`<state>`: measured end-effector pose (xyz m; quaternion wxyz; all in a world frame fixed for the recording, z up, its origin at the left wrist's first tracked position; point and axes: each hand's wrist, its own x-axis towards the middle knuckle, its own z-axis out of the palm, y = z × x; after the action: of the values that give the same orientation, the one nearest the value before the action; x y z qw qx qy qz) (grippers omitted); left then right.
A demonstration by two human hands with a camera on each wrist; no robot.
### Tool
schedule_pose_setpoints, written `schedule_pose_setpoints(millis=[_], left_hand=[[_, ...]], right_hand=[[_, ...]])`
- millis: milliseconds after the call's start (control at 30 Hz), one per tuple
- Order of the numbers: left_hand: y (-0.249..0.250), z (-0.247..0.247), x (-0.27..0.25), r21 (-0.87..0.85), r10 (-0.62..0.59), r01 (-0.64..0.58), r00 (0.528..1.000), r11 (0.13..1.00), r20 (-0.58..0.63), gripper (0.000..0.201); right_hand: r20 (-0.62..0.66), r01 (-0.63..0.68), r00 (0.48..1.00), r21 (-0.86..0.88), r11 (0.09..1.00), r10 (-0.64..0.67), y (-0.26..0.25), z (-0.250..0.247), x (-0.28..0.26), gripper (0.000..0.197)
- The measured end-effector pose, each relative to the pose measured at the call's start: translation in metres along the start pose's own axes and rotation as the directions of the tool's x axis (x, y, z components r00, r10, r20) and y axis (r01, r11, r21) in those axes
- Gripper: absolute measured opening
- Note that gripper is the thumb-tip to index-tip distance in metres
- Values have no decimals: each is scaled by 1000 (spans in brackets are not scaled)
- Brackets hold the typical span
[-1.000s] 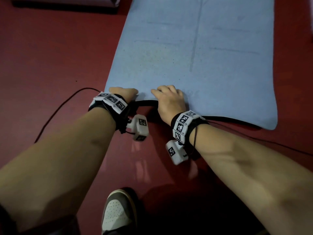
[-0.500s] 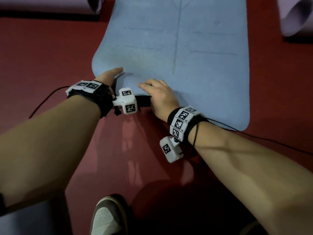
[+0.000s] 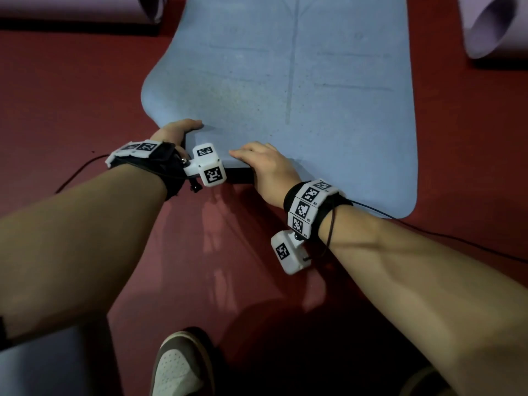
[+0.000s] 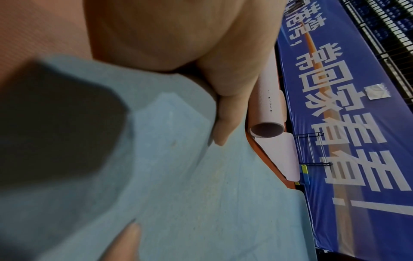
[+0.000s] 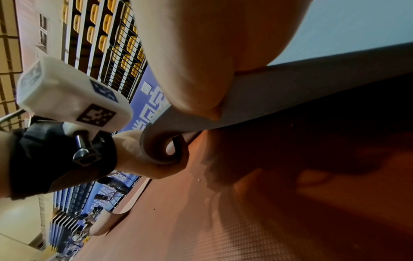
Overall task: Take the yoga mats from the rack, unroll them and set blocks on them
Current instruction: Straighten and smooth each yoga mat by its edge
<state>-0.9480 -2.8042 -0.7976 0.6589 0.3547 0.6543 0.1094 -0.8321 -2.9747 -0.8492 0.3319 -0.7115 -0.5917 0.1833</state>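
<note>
A light blue yoga mat (image 3: pixel 300 95) lies unrolled on the red floor, running away from me. Its near end is lifted and curls under, showing a dark underside (image 5: pixel 161 146). My left hand (image 3: pixel 177 131) grips the near left corner, thumb (image 4: pixel 225 120) on top and fingers under the curl. My right hand (image 3: pixel 265 164) holds the near edge a little to the right, fingers bent over the top face. No blocks are in view.
Rolled lilac mats lie at the far right (image 3: pixel 491 24) and far left (image 3: pixel 80 7). Black cables (image 3: pixel 457 238) trail over the floor on both sides. My shoe (image 3: pixel 183 367) stands just behind the hands. A wire rack (image 4: pixel 312 150) and a blue banner (image 4: pixel 346 106) are beyond.
My left hand has turned from lying over the corner to gripping it with the thumb on top. Both hands and the near edge have moved further from me. The rolled mats have come into view.
</note>
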Motion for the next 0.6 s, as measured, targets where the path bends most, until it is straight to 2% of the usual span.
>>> schedule_pose_setpoints(millis=[300,400,467,600], left_hand=[[0,2,-1,13,-28,29,997,999,-65,36],[2,8,-1,4,-1,1,993,1000,-121,30],[3,10,-2,-12,1,-3,993,1000,-116,26],[-2,8,0,-66,9,-13,998,998,-63,41]], right_hand=[[131,-73,988,-57,996,80,0,-9,-4,75],[149,-89,984,-62,994,98,1,-10,-6,77],[156,-97,982,-63,993,106,1,-10,-6,78],[158,-101,981,-74,992,112,1,-12,-3,80]])
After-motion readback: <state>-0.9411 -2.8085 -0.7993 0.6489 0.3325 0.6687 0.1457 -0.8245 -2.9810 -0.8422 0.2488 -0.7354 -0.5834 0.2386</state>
